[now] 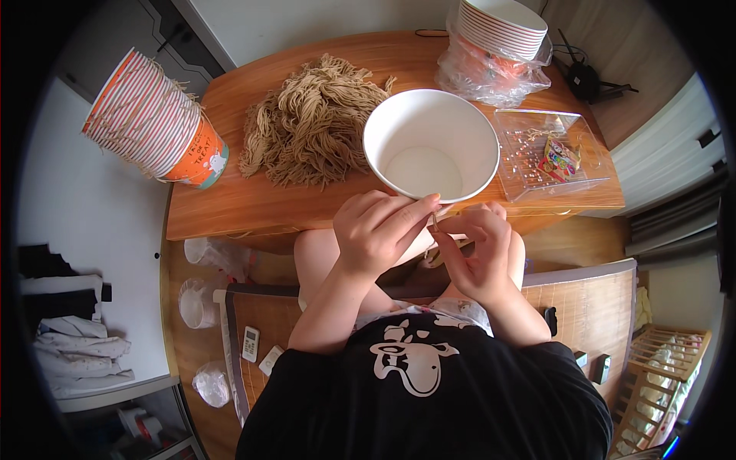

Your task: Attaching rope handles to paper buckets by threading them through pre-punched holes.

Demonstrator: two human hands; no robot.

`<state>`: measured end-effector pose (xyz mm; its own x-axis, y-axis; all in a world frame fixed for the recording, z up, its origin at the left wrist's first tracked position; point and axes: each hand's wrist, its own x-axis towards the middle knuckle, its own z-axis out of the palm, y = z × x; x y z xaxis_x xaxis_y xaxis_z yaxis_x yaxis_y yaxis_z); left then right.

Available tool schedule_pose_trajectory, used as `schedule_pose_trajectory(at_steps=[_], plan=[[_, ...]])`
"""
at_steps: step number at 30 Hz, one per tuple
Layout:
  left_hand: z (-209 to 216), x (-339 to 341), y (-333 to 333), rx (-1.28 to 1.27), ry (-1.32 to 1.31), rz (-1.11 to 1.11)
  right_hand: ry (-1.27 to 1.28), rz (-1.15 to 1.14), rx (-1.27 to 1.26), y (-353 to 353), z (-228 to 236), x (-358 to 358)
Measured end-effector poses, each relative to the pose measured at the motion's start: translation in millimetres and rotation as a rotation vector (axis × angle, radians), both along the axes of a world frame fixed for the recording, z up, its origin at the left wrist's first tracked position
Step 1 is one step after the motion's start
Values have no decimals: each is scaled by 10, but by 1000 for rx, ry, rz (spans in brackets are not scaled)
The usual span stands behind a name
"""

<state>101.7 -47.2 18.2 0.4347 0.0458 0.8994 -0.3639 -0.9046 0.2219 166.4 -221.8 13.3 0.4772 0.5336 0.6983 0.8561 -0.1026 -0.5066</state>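
A white round paper bucket, its mouth facing me, stands tilted at the table's front edge above my lap. Against its near side, my left hand is closed, with the fingertips pinching a thin tan cord just below the rim. Close beside it, my right hand has thumb and fingers curled in a pinch on the same cord. The bucket's outer wall is mostly hidden, so I cannot see how the cord joins it. Left of the bucket lies a large heap of tan cords.
A leaning stack of striped orange buckets with cords hanging on it is at the left. White buckets in plastic wrap stand at the back right. A clear tray holds small bits and a colourful packet. A remote lies beside me.
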Motion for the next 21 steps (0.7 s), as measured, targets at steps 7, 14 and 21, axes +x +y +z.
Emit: schedule_pose_trajectory(at_steps=[7,14,21], plan=[[-10,-13,-20,18,1,66,408,153,230,31,-23,-63],[0,-10,-47,11,-5,77,-52,-92,56,60,175,-83],[-17,-27,-65,31,2,113,-305,-344,77,84,146,-69]])
